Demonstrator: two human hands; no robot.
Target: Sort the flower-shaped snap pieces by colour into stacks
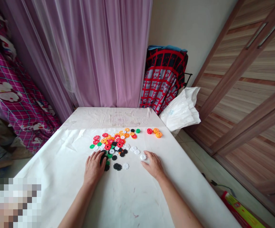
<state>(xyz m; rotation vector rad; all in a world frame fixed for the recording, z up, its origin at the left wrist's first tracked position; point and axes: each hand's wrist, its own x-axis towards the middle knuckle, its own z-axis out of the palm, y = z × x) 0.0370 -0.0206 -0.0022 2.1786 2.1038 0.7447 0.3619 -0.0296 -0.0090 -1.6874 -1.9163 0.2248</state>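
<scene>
In the head view, the right hand [153,163] has thumb and forefinger parted around a white disc [143,157]; whether they clamp it or merely flank it, I cannot tell. The left hand [94,166] lies over the near-left edge of a heap of coloured discs [119,142], thumb apart from fingers, black discs [103,154] partly hidden there — again, grip unclear. Beyond the right fingertips sit loose orange discs [158,134] and a red disc [149,131]; between the hands, a separate white disc [126,166]. A careless left sweep could scatter the heap across the tablecloth [125,196]; a one-sided push from the right forefinger could skid its disc away — the cloth looks smooth.
</scene>
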